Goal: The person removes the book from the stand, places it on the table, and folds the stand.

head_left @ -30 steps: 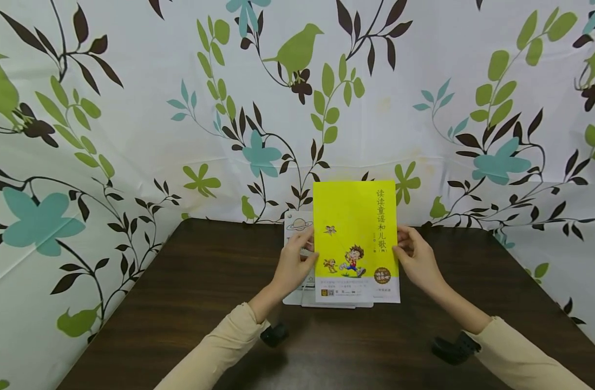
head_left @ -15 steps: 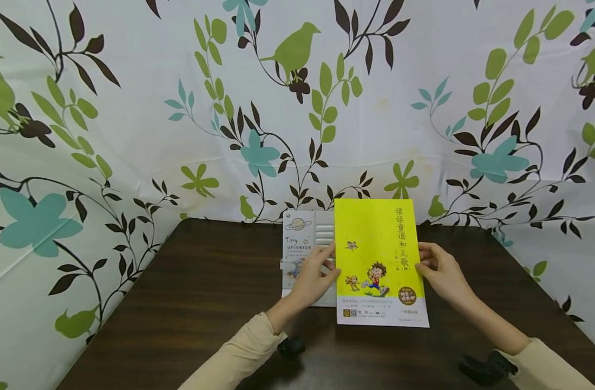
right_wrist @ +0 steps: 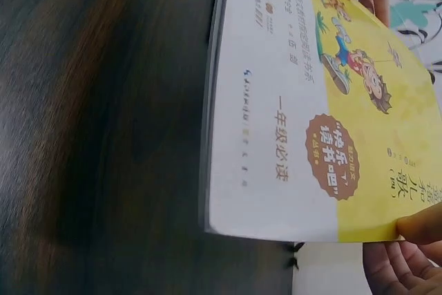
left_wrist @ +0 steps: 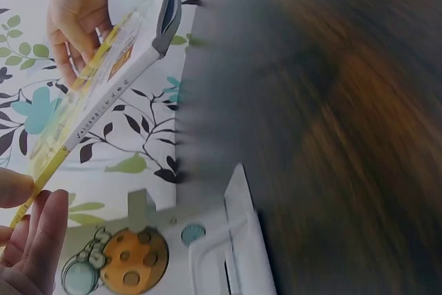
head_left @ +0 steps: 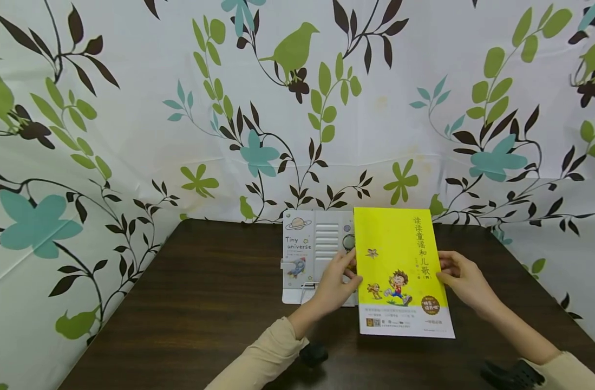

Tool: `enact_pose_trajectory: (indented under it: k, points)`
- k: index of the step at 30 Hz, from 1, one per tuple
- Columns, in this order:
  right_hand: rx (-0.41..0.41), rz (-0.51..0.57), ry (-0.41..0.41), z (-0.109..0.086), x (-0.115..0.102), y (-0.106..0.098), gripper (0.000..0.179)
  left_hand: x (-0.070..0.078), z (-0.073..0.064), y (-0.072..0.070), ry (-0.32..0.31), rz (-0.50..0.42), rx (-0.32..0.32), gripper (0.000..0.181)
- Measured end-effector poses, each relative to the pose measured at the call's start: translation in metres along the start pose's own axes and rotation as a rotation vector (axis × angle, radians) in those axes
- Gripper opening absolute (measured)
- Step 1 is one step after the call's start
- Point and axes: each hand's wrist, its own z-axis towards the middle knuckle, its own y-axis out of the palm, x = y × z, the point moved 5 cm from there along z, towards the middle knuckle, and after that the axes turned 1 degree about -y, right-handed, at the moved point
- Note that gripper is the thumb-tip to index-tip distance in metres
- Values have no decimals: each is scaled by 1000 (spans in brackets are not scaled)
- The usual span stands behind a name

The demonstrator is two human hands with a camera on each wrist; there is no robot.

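Observation:
Both hands hold a thin yellow children's book (head_left: 394, 254) with a white lower band, a running cartoon boy and Chinese characters. My left hand (head_left: 333, 284) pinches its left edge, thumb in front and fingers behind. On the right edge, my right hand (head_left: 465, 279) pinches with its thumb on the cover. In the left wrist view the book (left_wrist: 103, 94) is seen edge-on along its spine, held over the table. Behind it stands a white book stand (head_left: 299, 271) printed "Tiny universe" with a planet and a rocket; its right part is hidden by the book.
The stand rests near the back of a dark wooden table (head_left: 204, 303). Behind the table hangs a white cloth (head_left: 375, 135) patterned with leaves, birds and flowers. Dark straps with devices (head_left: 511, 374) sit on both wrists.
Both hands have carried the book to the right and toward me, away from the front of the stand. More of the stand's left side and ridged middle now shows.

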Motion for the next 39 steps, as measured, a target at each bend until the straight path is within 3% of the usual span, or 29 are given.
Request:
enact_pose_trajectory:
  k: [3,11,20,29,39]
  points:
    - [-12,-16,29,-1,11,-3,43,-1,3,10,-3,-4,-5,58]
    - [-49,-95,71,-7,11,-12,44,-7,3,32,-43,-67,-24,60]
    - [-43,-109,150,-6,55,-18,48,-9,2,54,-133,-190,-68,60]
    - [-176,-124,242,-18,37,-24,52,-10,-1,71,-209,-201,-120,64]
    - [-255,-78,315,-17,56,-25,59,-25,2,86,-304,-324,-94,60]
